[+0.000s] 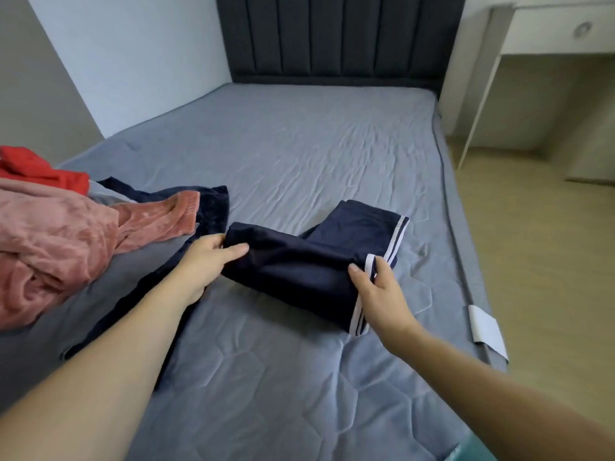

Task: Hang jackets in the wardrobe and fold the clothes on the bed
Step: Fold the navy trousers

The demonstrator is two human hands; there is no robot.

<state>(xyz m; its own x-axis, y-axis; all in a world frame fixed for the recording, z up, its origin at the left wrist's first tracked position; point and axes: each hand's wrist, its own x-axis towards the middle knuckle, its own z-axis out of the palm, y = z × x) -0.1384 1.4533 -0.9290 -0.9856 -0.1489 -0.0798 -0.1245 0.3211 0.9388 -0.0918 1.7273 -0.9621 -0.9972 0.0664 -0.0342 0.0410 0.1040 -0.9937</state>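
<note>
Navy striped trousers [316, 257], partly folded, lie mid-bed on the grey sheet [299, 144]. The left hand [206, 257] pinches the left fold edge and the right hand [376, 291] grips the striped side seam, apparently keeping the layers aligned. Unfolded pink garment [56, 247] and red garment [36, 168] wait at left.

A wide bed [299, 154] covered in a wrinkled, quilted grey-blue sheet carries the clothes. Near its middle lie folded navy trousers with white side stripes [306, 264]. At the left edge rest a crumpled pink velvety garment [63, 241], a red fabric heap [36, 168] behind it, and a dark navy velvet garment [209, 207] beneath the pink sleeve
</note>
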